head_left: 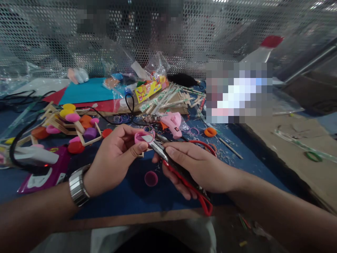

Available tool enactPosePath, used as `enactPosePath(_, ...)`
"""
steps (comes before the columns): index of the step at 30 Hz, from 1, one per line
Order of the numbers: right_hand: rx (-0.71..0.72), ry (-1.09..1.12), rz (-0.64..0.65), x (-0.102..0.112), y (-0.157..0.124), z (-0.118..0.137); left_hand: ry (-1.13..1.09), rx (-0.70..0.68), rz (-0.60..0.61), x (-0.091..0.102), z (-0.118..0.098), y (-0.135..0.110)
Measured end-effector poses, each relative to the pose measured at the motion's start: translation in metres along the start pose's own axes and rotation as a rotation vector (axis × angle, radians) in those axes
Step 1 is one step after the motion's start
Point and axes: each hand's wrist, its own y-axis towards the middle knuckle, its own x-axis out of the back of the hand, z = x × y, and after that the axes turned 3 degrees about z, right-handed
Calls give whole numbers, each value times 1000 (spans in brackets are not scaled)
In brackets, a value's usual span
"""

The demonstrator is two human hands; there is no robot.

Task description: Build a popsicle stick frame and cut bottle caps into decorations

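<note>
My left hand (116,156), a metal watch (77,186) on its wrist, pinches a pink bottle cap (143,136) between thumb and fingers. My right hand (195,165) grips red-handled scissors (184,175), whose metal blades reach the cap's edge. Another pink cap (151,178) lies on the blue mat (131,196) right below the hands.
A popsicle-stick frame with colourful caps (71,124) sits at left beside a glue gun (34,154). A pink glue gun (172,123), an orange ring (210,132), a pile of sticks (168,96), coloured paper (84,91) and plastic bags lie behind. A perforated metal wall (158,38) closes the back.
</note>
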Motion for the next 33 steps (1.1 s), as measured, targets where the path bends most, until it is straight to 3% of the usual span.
enactPosePath(9,-32,89,57,3,-1,-2,69,-33,10,1,0,1)
enactPosePath(18,-14,89,44,4,4,-3,0,-12,-5,2,1,0)
enactPosePath(24,12,88,34,11,1,0,-121,18,67,4,-2,-1)
enactPosePath(33,0,124,60,8,3,-2,-99,9,26,4,1,3)
